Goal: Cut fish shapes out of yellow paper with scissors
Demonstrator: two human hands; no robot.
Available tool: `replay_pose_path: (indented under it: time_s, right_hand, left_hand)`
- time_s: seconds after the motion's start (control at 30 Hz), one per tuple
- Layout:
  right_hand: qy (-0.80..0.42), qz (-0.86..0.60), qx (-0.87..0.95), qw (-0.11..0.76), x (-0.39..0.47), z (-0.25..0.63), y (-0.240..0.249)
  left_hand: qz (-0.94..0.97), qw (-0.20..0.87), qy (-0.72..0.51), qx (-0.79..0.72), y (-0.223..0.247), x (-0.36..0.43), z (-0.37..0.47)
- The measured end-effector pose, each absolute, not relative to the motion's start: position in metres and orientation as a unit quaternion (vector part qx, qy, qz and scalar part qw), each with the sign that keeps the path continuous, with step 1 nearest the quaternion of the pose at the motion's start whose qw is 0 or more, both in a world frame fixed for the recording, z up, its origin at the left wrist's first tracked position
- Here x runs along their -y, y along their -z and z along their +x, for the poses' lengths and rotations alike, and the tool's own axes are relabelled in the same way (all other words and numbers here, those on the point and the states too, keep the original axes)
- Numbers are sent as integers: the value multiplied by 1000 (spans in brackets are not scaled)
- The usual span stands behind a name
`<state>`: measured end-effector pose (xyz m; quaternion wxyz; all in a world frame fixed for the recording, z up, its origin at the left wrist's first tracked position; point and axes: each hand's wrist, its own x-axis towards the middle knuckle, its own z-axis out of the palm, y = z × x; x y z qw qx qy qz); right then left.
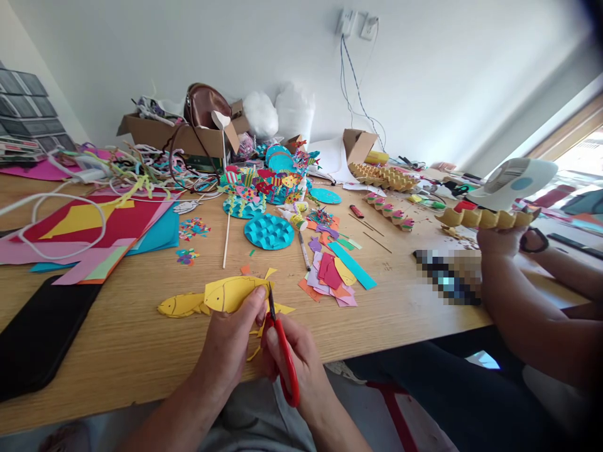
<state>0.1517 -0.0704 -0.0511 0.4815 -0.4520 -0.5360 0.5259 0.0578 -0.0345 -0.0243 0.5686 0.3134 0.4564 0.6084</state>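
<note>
Within two hands (233,336), one fish (230,295), one scissors (286,356)

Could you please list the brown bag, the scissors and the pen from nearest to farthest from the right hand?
1. Scissors: held in the right hand.
2. Pen: just ahead.
3. Brown bag: far back, to the left.

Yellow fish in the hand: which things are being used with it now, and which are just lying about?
In use, it seems:
- yellow fish, in the left hand
- red scissors, in the right hand
- cut fish beside it, probably

Just lying about, it seems:
- brown bag
- pen
- white cable
</note>
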Motion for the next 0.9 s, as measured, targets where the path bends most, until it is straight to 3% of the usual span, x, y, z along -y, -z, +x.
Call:
replay_pose_path:
  time_s: [0.9]
  right_hand:
    - [-535, -465, 546, 447, 74, 160, 45]
  left_hand:
    - [397, 574, -546, -464, 29, 31, 45]
